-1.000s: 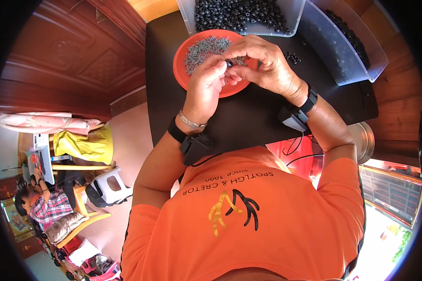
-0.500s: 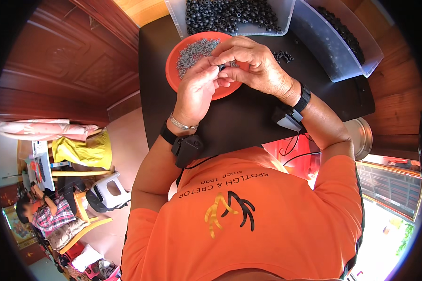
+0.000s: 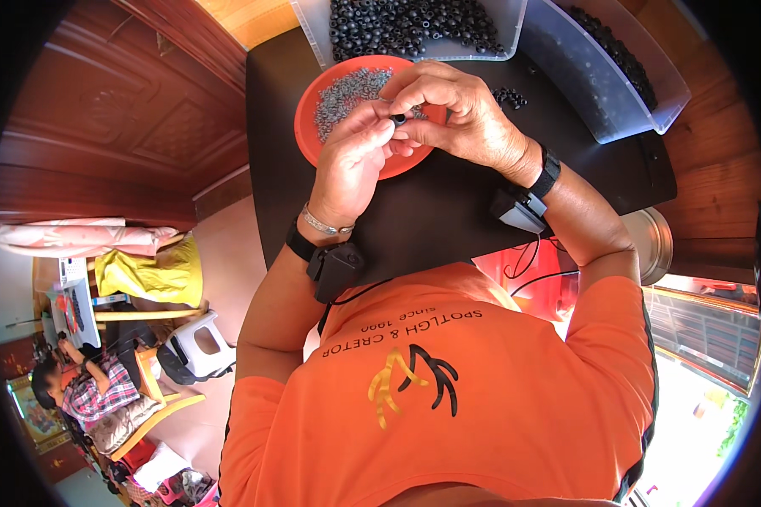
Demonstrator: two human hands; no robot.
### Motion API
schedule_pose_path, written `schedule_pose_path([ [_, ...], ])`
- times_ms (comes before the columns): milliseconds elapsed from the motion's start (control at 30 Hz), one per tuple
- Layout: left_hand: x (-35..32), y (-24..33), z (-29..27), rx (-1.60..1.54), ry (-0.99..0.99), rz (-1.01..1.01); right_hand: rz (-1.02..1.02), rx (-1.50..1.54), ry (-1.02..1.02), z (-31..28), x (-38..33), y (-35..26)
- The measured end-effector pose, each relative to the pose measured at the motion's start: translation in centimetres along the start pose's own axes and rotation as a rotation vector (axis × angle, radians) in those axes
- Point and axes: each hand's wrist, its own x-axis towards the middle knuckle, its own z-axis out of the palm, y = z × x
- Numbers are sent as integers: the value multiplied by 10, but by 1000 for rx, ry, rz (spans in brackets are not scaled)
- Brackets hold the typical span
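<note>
Left hand [image 3: 355, 165] curled, fingertips pinching small black bead [image 3: 397, 120]. Right hand [image 3: 461, 114] curled just beside, fingertips closed on same bead, both hands touching. Beneath hands: orange bowl [image 3: 313, 139] of tiny grey parts on black desk [image 3: 448, 211]. Beyond hands: 2 clear bins [image 3: 516, 25] of black beads.

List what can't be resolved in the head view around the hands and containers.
- Small black piece: pinched between both hands' fingertips; its shape is too small to tell.
- Right hand palm side: turned away, so anything else in it is hidden.
- Orange bowl: the hands cover its right part; the grey bits inside are too fine to identify.
- Clear bins of black pieces: cut off by the top edge.
- Left hand fingertips: partly hidden behind the right hand.
</note>
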Motion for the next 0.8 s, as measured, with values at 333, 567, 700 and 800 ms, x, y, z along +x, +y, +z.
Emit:
schedule_pose_path([
  [333,2,10,-15,-36,60,104,3,-76,48,-6,3,6],
  [567,9,34,-50,-181,248,298,233,-197,83,-12,0,22],
  [700,10,29,-51,-176,324,275,146,-322,-106,1,3,25],
  [800,10,29,-48,-160,343,269,91,-378,-239,11,10,22],
])
